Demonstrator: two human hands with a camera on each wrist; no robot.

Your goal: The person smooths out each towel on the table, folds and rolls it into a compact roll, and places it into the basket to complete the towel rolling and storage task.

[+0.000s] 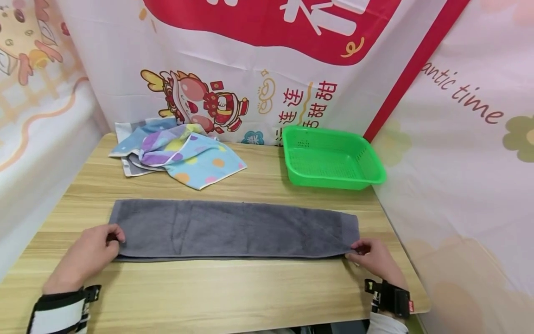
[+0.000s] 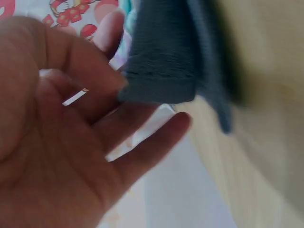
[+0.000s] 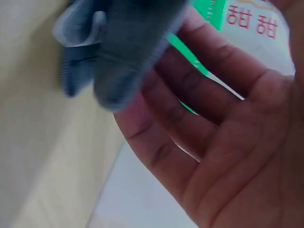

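Head: gray towel (image 1: 238, 229) mid tabletop (image 1: 250, 292), ends toward 9 & 3 o'clock; L hand (image 1: 85, 255) pinches 8 o'clock corner, R hand (image 1: 375, 260) the 4 o'clock one; uneven pull could prob. skew layers; long axis approx. 9-to-3. L wrist: fingers (image 2: 80, 52) narrow on edge, lower layer apart. R wrist: fingers at layered end, can't tell thumb's hold

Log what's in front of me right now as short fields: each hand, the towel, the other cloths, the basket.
Left hand: pinches towel's left end
Right hand: pinches towel's near right corner
Towel: gray, folded into a long strip across the table
Other cloths: patterned, rumpled together, back left
Basket: green, back right
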